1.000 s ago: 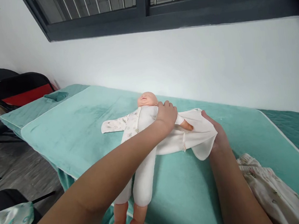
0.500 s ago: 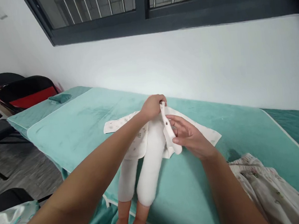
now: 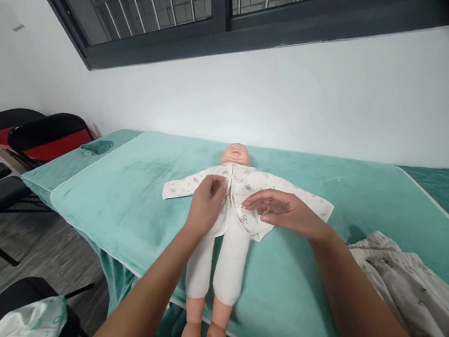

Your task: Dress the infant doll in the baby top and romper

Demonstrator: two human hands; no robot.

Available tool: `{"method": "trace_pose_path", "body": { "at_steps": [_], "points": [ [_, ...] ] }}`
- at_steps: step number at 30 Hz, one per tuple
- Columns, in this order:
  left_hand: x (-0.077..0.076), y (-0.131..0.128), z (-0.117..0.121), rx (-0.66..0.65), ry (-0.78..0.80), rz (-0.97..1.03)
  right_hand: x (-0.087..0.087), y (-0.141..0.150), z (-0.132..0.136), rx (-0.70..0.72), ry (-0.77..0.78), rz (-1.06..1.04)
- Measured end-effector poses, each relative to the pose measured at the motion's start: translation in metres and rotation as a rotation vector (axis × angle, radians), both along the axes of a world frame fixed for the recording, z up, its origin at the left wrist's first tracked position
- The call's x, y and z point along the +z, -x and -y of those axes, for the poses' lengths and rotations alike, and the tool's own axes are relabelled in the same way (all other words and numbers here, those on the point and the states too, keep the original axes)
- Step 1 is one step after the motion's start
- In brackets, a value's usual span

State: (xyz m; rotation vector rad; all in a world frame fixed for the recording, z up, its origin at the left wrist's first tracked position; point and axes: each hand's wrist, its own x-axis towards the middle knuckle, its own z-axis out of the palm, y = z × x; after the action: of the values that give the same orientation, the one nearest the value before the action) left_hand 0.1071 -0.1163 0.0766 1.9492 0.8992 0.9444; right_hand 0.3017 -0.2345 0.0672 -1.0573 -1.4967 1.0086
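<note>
A baby doll (image 3: pixel 236 154) lies on its back, head toward the wall and bare feet toward me. A white shirt (image 3: pixel 250 183) with small printed figures covers its chest, its sleeves spread to both sides and its two front edges meeting near the middle. The doll's legs are white down to the shins. My left hand (image 3: pixel 208 204) is over the shirt's left front beside the front edge, fingers bent and a gap between thumb and forefinger. Over the right front, my right hand (image 3: pixel 282 209) has its fingers loosely apart, holding nothing.
A green cover (image 3: pixel 129 172) spreads over the bed against the wall. Patterned pale trousers (image 3: pixel 401 273) lie crumpled at the right. Black and red chairs (image 3: pixel 52 137) stand at the left; a printed cloth (image 3: pixel 29 333) rests on a nearer chair. A dark-framed window (image 3: pixel 227 35) is above.
The shirt's right front, lifted before, now lies flat over the doll's chest. My left hand has drawn back toward me and left, uncovering the doll's head. My right hand has let go of the edge.
</note>
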Motion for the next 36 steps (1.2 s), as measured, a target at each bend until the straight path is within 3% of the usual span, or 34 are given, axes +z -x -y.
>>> {"method": "trace_pose_path", "body": {
  "at_steps": [4,8,12,15,18,23,28,32,36],
  "points": [
    [-0.02,0.064,0.04,0.055,-0.021,-0.018,-0.016,-0.013,0.007,-0.178,-0.019,0.012],
    [-0.045,0.133,0.051,0.155,-0.063,-0.068,-0.054,-0.009,0.024,-0.481,-0.01,0.039],
    [-0.073,0.17,0.045,0.201,0.082,-0.032,-0.083,0.021,0.039,-0.711,0.178,0.411],
    [-0.089,0.161,0.037,0.161,0.108,-0.11,-0.087,0.049,0.038,-0.822,0.285,0.61],
    [-0.089,0.133,0.026,0.138,0.04,-0.206,-0.085,0.075,0.03,-0.948,0.353,0.679],
    [-0.076,0.094,0.013,0.074,0.142,-0.19,-0.084,0.111,0.025,-1.177,0.35,0.481],
    [-0.085,0.086,0.014,0.141,0.182,0.022,-0.083,0.126,0.033,-1.432,0.169,0.256],
    [-0.095,0.093,0.013,0.155,0.296,0.318,-0.08,0.128,0.042,-1.421,0.211,0.307],
    [-0.096,0.103,0.009,0.195,0.36,0.381,-0.081,0.132,0.057,-1.267,0.38,0.538]
  ]
}}
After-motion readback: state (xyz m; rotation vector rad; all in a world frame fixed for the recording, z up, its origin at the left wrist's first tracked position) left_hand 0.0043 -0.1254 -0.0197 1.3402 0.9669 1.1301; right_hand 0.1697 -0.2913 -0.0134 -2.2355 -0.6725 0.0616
